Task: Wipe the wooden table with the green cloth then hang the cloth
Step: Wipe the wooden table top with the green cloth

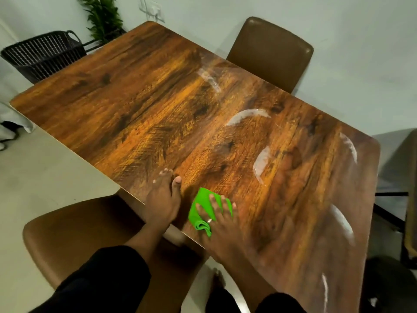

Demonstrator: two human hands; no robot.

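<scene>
The wooden table (158,105) fills most of the view, glossy, with white smear arcs across its right half. My right hand (222,224) presses flat on the bunched green cloth (203,204) near the table's near edge, fingers spread over it. My left hand (163,197) rests flat on the table edge just left of the cloth, fingers apart, holding nothing.
A brown chair (270,53) stands at the far side, another brown chair (74,231) at the near left below my left arm. A black woven basket (42,53) and a green plant (103,19) stand by the wall beyond the table's far left corner.
</scene>
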